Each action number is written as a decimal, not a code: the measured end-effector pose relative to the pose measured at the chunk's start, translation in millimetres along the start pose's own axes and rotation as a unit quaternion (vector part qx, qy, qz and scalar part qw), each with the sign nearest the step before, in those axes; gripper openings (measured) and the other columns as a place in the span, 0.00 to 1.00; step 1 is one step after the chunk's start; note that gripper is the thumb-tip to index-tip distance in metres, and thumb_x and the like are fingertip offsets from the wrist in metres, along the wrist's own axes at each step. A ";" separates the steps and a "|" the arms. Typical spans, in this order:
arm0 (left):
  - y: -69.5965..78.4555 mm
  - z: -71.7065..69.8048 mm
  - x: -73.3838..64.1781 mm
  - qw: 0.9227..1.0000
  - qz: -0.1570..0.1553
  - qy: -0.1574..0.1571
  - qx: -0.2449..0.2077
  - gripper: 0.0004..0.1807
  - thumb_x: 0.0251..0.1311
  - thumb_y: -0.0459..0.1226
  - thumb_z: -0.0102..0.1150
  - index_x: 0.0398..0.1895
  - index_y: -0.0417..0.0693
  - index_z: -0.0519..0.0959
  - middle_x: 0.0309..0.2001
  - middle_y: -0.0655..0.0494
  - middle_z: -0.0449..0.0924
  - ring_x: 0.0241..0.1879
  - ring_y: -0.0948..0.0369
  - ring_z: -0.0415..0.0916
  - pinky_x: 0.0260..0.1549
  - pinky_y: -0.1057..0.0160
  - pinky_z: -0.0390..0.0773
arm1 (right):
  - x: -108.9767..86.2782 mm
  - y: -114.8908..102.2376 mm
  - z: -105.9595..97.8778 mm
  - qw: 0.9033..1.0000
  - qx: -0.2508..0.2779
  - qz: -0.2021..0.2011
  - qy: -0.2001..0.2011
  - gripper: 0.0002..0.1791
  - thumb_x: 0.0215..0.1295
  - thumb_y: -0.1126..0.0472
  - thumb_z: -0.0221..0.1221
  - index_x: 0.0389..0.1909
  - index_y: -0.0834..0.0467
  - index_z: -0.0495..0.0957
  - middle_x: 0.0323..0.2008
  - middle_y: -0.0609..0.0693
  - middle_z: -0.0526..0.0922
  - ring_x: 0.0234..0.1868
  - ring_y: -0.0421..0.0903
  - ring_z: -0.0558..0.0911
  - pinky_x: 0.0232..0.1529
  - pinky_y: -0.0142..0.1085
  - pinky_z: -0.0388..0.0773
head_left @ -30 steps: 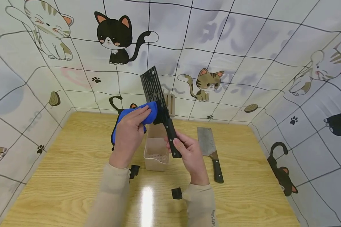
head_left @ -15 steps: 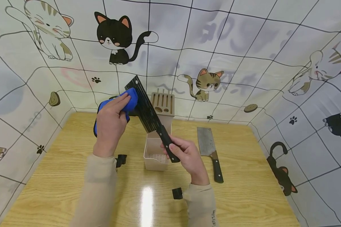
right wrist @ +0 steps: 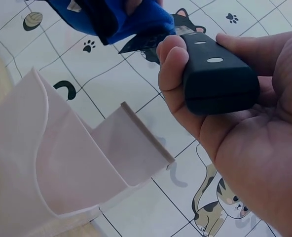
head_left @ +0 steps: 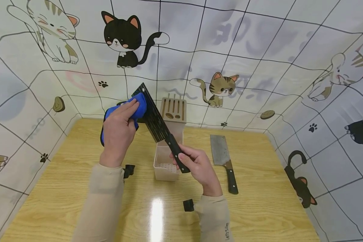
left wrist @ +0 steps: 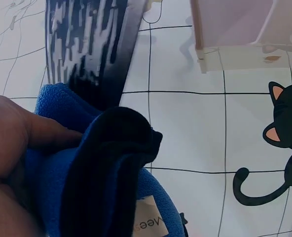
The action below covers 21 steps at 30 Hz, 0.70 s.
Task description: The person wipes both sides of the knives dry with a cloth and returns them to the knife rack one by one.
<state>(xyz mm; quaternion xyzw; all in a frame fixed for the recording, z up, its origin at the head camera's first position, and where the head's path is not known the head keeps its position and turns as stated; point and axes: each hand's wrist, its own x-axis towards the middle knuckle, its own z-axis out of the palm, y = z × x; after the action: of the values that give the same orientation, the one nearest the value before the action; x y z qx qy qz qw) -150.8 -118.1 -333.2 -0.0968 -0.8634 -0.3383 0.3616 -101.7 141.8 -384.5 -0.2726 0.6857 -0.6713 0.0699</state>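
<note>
A broad cleaver with a black-streaked blade and riveted black handle is held up, tilted, above the yellowish wood-grain table; its handle is gripped by the curled fingers and thumb of the right hand. A bunched blue cloth with black edging is gripped by the left hand and pressed against the blade towards its far end. A pale pinkish plastic container with a brown slotted top is partly hidden behind the cleaver. To the right, a grey-bladed, black-handled cleaver is laid flat.
</note>
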 end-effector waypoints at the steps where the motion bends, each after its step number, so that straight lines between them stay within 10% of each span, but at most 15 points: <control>1: 0.3 0.0 0.3 1.000 0.001 0.003 -0.001 0.26 0.63 0.17 0.50 0.60 0.41 0.84 0.62 0.46 0.82 0.64 0.46 0.78 0.50 0.45 0.84 | 0.3 0.7 -0.1 1.000 -0.001 0.000 -0.002 0.21 0.79 0.69 0.51 0.68 0.72 0.73 0.44 0.69 0.84 0.35 0.51 0.84 0.38 0.35 0.87; 21: -4.2 -5.3 1.8 1.000 -0.019 0.004 0.001 0.27 0.62 0.16 0.49 0.61 0.40 0.83 0.63 0.46 0.81 0.63 0.44 0.78 0.62 0.41 0.79 | -3.3 6.3 -1.5 1.000 0.021 -0.002 -0.001 0.21 0.79 0.69 0.50 0.68 0.73 0.72 0.44 0.76 0.82 0.37 0.50 0.86 0.39 0.36 0.87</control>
<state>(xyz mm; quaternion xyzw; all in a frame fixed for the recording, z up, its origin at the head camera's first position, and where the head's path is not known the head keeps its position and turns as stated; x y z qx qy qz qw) -150.9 -124.9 -331.4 -0.0789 -0.8640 -0.3443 0.3587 -101.4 144.3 -391.3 -0.2732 0.6708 -0.6853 0.0755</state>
